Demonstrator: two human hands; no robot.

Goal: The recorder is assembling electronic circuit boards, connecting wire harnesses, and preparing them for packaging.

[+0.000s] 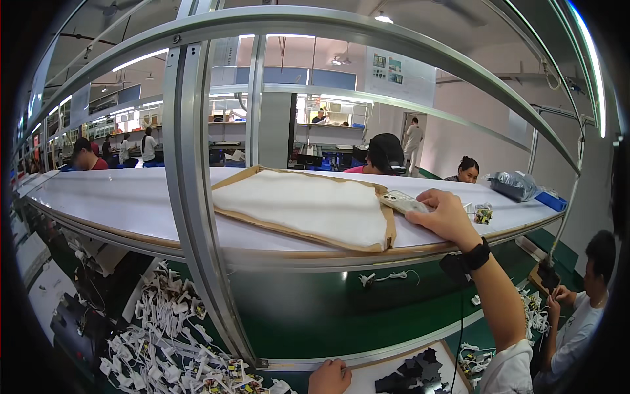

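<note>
My right hand (447, 218) reaches up to the white upper shelf (125, 200), with a black watch-like band on its wrist. Its fingers are closed round a smartphone (403, 201) in a clear case, camera lenses facing up. The phone is beside the right end of a cardboard tray (388, 230) with a white lining. Down at the lower edge, my left hand (330, 377) has its fingers curled at the left side of another white-lined tray (367, 381). Flat black pieces (413, 373) lie in that tray. What the left fingers hold, if anything, is hidden.
A metal post (190, 164) stands at left centre. White cabled adapters (161, 328) are heaped at lower left; one more (387, 278) lies on the green bench (295, 315). A small circuit board (483, 213) and a grey bag (514, 186) are right. A co-worker (584, 315) sits at far right.
</note>
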